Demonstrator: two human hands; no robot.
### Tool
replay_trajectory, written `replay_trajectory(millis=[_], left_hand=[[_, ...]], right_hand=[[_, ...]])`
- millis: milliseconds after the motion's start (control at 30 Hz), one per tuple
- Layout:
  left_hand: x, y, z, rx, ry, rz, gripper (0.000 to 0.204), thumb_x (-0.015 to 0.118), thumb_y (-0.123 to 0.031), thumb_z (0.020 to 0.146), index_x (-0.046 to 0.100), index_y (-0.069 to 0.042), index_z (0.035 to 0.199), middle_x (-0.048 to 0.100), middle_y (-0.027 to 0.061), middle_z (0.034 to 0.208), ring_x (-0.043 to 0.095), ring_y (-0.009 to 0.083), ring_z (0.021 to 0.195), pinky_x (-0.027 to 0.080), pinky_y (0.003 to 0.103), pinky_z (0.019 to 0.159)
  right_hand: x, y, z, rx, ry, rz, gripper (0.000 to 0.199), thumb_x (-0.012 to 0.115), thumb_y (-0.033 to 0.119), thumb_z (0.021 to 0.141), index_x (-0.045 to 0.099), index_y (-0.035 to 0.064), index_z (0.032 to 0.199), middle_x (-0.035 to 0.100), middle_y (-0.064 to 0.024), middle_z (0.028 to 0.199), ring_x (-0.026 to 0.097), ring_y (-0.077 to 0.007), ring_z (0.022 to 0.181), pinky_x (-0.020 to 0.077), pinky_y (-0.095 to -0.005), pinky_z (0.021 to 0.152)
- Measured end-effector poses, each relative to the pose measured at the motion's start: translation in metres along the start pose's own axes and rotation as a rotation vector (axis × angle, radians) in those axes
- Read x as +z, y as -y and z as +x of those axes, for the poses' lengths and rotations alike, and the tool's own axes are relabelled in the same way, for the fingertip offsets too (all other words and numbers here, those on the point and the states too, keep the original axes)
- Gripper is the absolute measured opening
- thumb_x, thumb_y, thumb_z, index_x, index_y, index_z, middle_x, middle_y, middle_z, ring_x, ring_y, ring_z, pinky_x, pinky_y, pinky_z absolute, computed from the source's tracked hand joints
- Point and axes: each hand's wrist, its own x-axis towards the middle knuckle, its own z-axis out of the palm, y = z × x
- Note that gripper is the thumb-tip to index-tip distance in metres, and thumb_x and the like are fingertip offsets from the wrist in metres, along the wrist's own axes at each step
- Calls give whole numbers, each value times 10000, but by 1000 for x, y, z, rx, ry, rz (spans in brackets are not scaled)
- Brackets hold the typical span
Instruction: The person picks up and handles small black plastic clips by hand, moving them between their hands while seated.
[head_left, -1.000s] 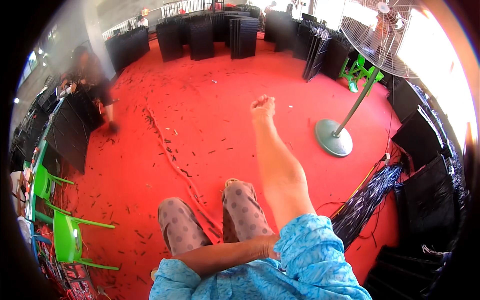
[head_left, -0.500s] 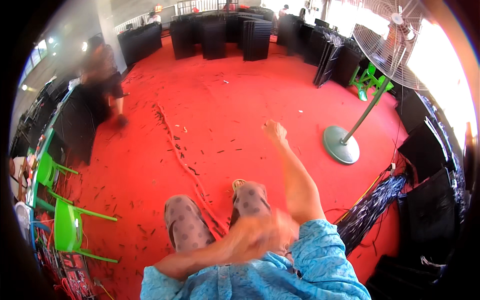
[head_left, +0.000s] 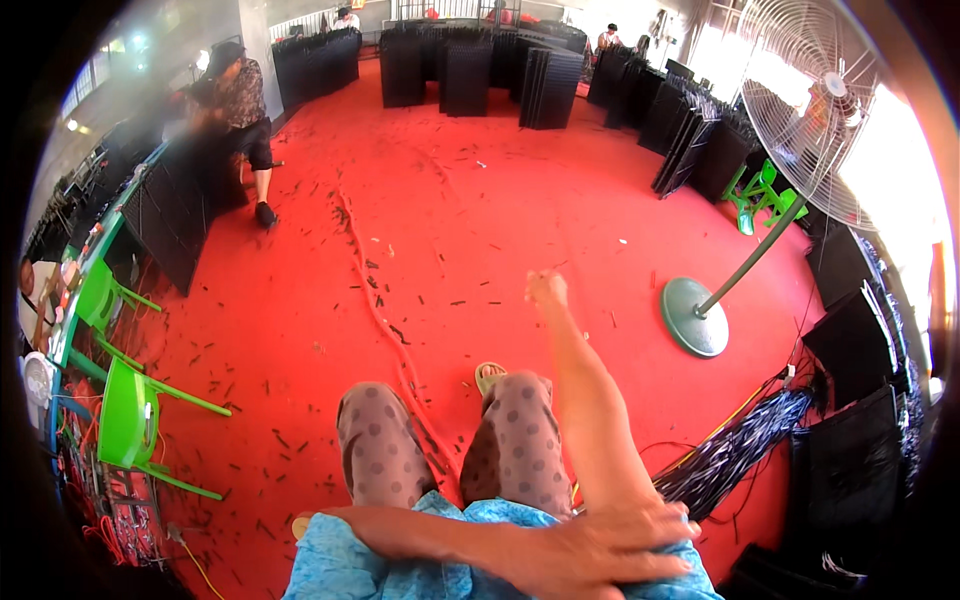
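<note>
My left hand (head_left: 612,545) lies across my right upper arm, at the edge of the blue patterned sleeve (head_left: 675,578). Its fingers are spread and hold nothing. My right arm stretches forward over the red floor covering (head_left: 500,220). At its end, my right hand (head_left: 547,288) is closed, fingers curled, and I see nothing in it. Below my arms are my knees in dotted grey trousers (head_left: 385,440), with one sandal (head_left: 490,376) showing beyond them.
A pedestal fan (head_left: 694,317) stands to the right, near a bundle of dark cables (head_left: 755,445). Stacked black panels (head_left: 550,88) line the back. Green chairs (head_left: 125,415) stand at the left. Farther back, a person (head_left: 245,110) is beside a black panel. Small dark scraps litter the floor.
My left hand has moved right, from in front of my body onto my right upper arm, and its fingers have spread. My right arm remains stretched forward. The view has shifted slightly.
</note>
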Motion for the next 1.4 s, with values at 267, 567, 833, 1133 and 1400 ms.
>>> replay_trajectory(millis=[267,567,833,1133,1400], left_hand=[[-25,57,-35,-572,-430,398,356,543,-284,782,488,-37,1033,418,113,1044,397,246,1004,318,343,861],[-33,65,-53,-510,-453,224,190,528,-161,794,495,-50,944,451,94,940,465,215,878,354,293,790],[-17,30,-41,-537,-308,135,309,546,-234,789,458,-86,1045,391,113,1066,361,250,1058,324,334,864],[-30,68,-53,-683,-572,144,221,516,-167,802,486,-38,979,432,102,1008,440,241,947,343,322,827],[-4,10,-56,-460,7,-323,298,578,-113,758,493,-15,1026,472,138,1028,452,283,961,367,359,809]], right_hand=[[-40,15,-23,110,-8,1111,143,446,203,806,475,90,723,492,-14,543,432,-90,417,352,-229,424],[-49,12,-99,-10,69,1308,258,409,243,844,438,73,653,441,-2,534,388,-87,445,283,-221,427],[-32,-12,-29,276,-67,1468,214,422,226,822,434,94,654,449,14,522,408,-84,438,314,-229,449],[-16,-58,3,472,-179,1693,168,436,207,797,430,117,655,458,31,508,429,-81,431,349,-238,474],[2,-80,34,631,-178,2070,132,449,190,775,426,137,656,466,47,496,449,-78,424,380,-246,496]])
